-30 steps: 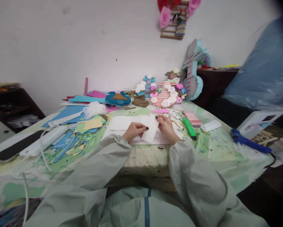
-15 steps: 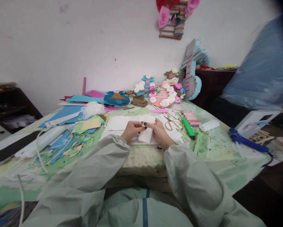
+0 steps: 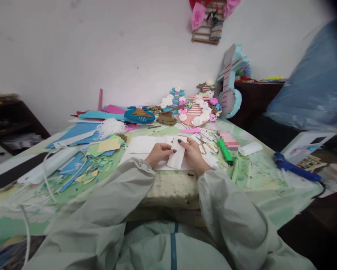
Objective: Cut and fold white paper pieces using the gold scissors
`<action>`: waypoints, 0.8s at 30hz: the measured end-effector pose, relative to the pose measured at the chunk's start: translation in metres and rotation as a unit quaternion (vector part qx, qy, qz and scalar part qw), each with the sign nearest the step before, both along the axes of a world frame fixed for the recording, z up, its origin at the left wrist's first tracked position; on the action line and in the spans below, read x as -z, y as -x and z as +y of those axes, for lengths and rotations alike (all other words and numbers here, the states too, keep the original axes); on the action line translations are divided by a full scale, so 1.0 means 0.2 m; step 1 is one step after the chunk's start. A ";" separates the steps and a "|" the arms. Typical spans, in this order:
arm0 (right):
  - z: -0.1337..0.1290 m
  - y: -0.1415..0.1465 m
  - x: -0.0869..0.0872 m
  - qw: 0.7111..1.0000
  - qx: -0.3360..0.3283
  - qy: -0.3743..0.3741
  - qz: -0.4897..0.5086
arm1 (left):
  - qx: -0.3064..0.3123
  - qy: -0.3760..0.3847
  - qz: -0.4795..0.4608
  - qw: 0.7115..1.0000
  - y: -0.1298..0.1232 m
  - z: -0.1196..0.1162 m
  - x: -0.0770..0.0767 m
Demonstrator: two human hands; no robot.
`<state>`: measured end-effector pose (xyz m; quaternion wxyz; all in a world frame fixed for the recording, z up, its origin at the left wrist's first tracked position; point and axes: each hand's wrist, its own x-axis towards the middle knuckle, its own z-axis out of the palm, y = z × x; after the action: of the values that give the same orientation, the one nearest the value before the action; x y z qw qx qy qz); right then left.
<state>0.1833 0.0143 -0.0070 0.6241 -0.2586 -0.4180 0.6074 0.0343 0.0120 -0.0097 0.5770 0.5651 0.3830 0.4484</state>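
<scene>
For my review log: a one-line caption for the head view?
Both hands, left hand and right hand, hold a white paper piece above a cluttered craft table.

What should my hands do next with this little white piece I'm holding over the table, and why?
Probably press the fold flat. Both hands, left hand and right hand, pinch the small white piece from either side, above the white sheets on the table. It looks bent rather than creased, and the scissors lie untouched beside the right hand, so finishing the fold seems the likeliest step.
</scene>
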 end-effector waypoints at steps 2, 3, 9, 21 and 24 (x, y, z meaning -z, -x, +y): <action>0.00 0.00 0.00 1.000 -0.005 -0.008 0.003 | 0.030 0.023 0.007 0.999 0.00 0.00 0.00; 0.00 0.00 -0.01 1.000 -0.006 -0.011 0.004 | 0.038 0.028 0.012 0.999 0.00 -0.01 0.00; -0.01 -0.01 -0.01 1.000 -0.009 -0.014 -0.013 | 0.037 0.018 0.013 0.999 0.00 0.00 0.01; 0.01 -0.01 -0.01 0.999 0.017 -0.021 -0.024 | 0.011 -0.012 0.039 0.999 0.01 0.02 0.03; -0.01 0.00 0.01 0.994 -0.027 -0.017 -0.109 | -0.027 -0.023 0.011 0.999 0.02 0.03 0.03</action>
<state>0.1842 0.0128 -0.0081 0.5628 -0.3008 -0.5007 0.5849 0.0294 0.0184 -0.0164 0.5474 0.5723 0.3941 0.4664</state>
